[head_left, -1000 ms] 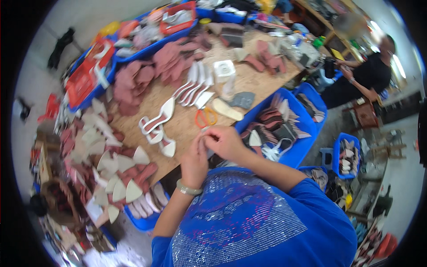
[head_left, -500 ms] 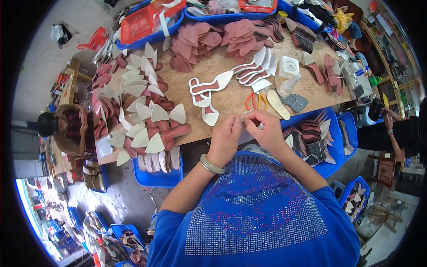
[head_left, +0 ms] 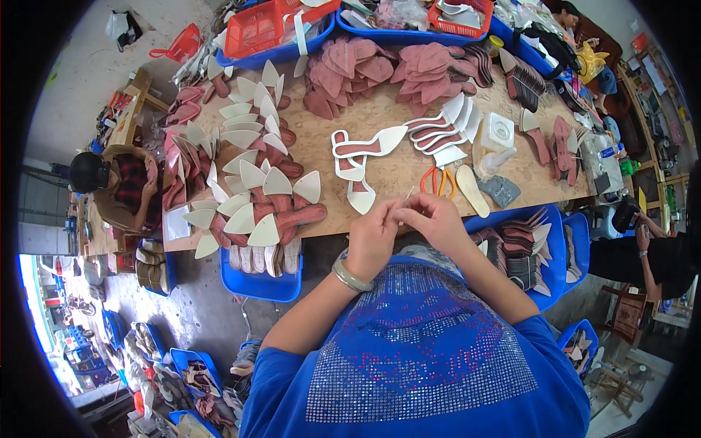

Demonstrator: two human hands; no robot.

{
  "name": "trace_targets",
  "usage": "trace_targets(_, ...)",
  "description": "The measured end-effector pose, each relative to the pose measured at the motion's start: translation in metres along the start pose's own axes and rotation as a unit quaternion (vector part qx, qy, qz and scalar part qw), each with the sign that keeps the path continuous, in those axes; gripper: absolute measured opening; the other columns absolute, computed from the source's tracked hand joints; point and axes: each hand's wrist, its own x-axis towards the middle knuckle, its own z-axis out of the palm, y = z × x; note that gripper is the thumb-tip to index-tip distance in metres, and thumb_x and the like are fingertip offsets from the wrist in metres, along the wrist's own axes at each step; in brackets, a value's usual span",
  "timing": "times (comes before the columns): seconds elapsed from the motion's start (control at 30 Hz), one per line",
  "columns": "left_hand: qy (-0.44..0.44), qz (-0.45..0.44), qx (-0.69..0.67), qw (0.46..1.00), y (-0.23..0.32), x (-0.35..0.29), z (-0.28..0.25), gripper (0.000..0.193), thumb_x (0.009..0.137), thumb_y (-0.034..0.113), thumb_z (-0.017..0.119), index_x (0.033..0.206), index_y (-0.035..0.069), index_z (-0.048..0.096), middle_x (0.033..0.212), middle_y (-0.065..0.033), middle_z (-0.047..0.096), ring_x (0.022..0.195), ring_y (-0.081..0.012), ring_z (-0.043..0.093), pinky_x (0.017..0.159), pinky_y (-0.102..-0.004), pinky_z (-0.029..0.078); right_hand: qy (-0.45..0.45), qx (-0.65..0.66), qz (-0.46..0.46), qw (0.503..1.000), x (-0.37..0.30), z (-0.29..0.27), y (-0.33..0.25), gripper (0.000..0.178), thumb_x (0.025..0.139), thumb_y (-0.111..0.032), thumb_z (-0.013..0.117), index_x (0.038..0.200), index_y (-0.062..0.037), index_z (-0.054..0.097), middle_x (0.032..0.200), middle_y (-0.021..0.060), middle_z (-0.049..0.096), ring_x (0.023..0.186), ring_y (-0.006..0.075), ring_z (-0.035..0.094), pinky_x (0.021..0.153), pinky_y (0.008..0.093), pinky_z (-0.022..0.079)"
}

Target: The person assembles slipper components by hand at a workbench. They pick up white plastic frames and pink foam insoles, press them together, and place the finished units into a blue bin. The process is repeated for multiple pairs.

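Observation:
At the near edge of the table my left hand point(head_left: 372, 237) and my right hand point(head_left: 432, 221) meet, fingers closed together in a pinch. A thin pale sliver point(head_left: 410, 193) sticks up between the fingertips; its kind is too small to make out. Just beyond them lie orange-handled scissors point(head_left: 438, 182) and a cream insole point(head_left: 472, 191). White-edged insoles point(head_left: 369, 144) with reddish-brown middles lie overlapping, left of a fanned stack of similar insoles point(head_left: 442, 131).
Pinkish insole pieces point(head_left: 343, 73) are heaped at the back, with white-tipped ones point(head_left: 252, 175) on the left. A glue bottle point(head_left: 496, 157) stands right of the stack. Blue bins point(head_left: 261, 288) flank me below the table. Two people point(head_left: 120, 182) are near the sides.
The view has shifted, so the table's things appear farther right. My hands have drawn closer together, and the thin pale sliver now stands up more clearly above the fingertips.

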Motion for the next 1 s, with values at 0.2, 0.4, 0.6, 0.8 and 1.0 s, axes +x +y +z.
trace_targets(0.2, -0.022, -0.04, 0.034, 0.998, -0.017, -0.005, -0.001, 0.015, 0.093, 0.012, 0.053, 0.1, 0.001, 0.061, 0.085, -0.0161, 0.066, 0.072, -0.0192, 0.066, 0.064, -0.0295, 0.05, -0.019, 0.199, 0.103, 0.974, 0.012, 0.004, 0.032, 0.017, 0.088, -0.019, 0.066, 0.082, -0.0031, 0.064, 0.07, -0.0012, 0.06, 0.062, 0.0037, 0.052, 0.056, 0.019, 0.042)
trace_targets(0.4, 0.105, -0.222, -0.158, 0.956, -0.084, -0.018, -0.007, 0.018, 0.096, 0.017, 0.049, 0.098, 0.001, 0.058, 0.081, -0.0049, 0.063, 0.07, -0.0125, 0.06, 0.062, -0.0264, 0.048, -0.026, 0.152, 0.084, 0.985, 0.006, 0.021, 0.057, 0.017, 0.089, -0.012, 0.062, 0.075, -0.0038, 0.058, 0.068, -0.0025, 0.057, 0.059, 0.0033, 0.05, 0.055, 0.0188, 0.041)
trace_targets(0.6, 0.168, -0.292, -0.257, 0.906, -0.091, -0.039, -0.015, 0.022, 0.099, 0.021, 0.044, 0.094, 0.003, 0.055, 0.08, -0.0011, 0.056, 0.069, -0.006, 0.05, 0.06, -0.0248, 0.045, -0.115, 0.068, 0.117, 0.984, 0.011, 0.031, 0.069, 0.011, 0.087, -0.012, 0.064, 0.085, -0.0015, 0.062, 0.073, 0.0014, 0.062, 0.064, 0.0064, 0.056, 0.061, 0.0205, 0.046)
trace_targets(0.8, 0.091, -0.138, -0.061, 0.984, -0.064, -0.046, -0.005, 0.017, 0.096, 0.011, 0.049, 0.102, -0.002, 0.058, 0.084, -0.0037, 0.063, 0.076, -0.0058, 0.055, 0.069, -0.0229, 0.048, -0.168, 0.133, 0.14, 0.967, 0.017, 0.042, 0.064, 0.022, 0.089, -0.024, 0.064, 0.087, -0.002, 0.066, 0.073, 0.0005, 0.062, 0.066, 0.0068, 0.057, 0.059, 0.0202, 0.045)
trace_targets(1.0, 0.122, -0.157, -0.114, 0.973, -0.055, -0.056, -0.006, 0.02, 0.099, 0.016, 0.046, 0.098, -0.001, 0.056, 0.084, -0.0009, 0.058, 0.076, -0.0057, 0.052, 0.07, -0.0228, 0.045, -0.207, 0.181, 0.115, 0.955, 0.018, 0.04, 0.07, 0.026, 0.093, -0.025, 0.059, 0.086, -0.0017, 0.067, 0.075, 0.002, 0.065, 0.065, 0.0076, 0.059, 0.057, 0.0206, 0.046)
